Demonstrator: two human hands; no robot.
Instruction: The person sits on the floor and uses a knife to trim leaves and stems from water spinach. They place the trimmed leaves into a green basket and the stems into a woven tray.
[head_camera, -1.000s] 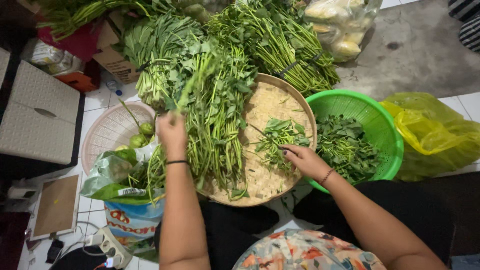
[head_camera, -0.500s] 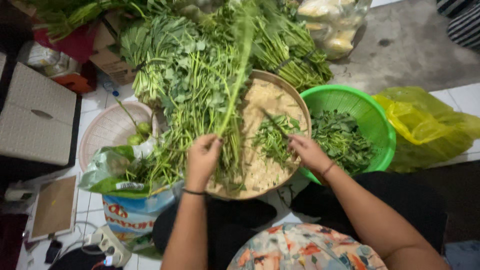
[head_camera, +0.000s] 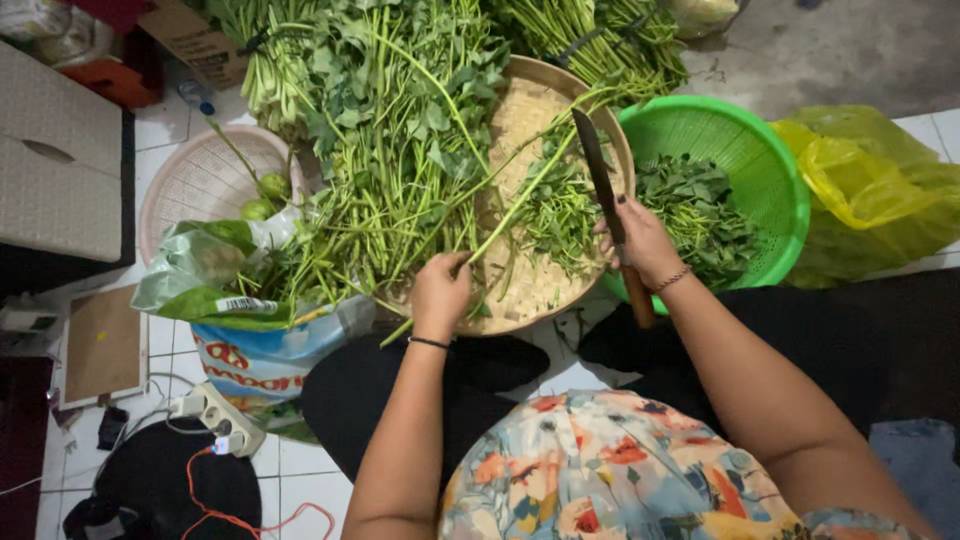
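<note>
My left hand (head_camera: 440, 295) grips a long green stem (head_camera: 520, 200) that slants up across a round woven bamboo tray (head_camera: 520, 110). A large heap of leafy green stalks (head_camera: 390, 130) lies over the tray's left half. My right hand (head_camera: 640, 240) holds a knife (head_camera: 598, 170) by its wooden handle, the dark blade pointing away over the tray's right edge. Cut greens (head_camera: 560, 215) lie on the tray between the two hands. A green plastic colander (head_camera: 760, 150) to the right holds picked leaves (head_camera: 700, 210).
A pale round basket (head_camera: 200, 175) with small green fruits sits at left beside plastic bags (head_camera: 190, 270). A yellow plastic bag (head_camera: 870, 190) lies at right. A power strip (head_camera: 215, 415) and an orange cable lie on the tiled floor. More bundled stalks (head_camera: 590, 35) lie behind.
My left hand came back from the heap to the tray's near edge, drawing out one long stem. My right hand took up the knife.
</note>
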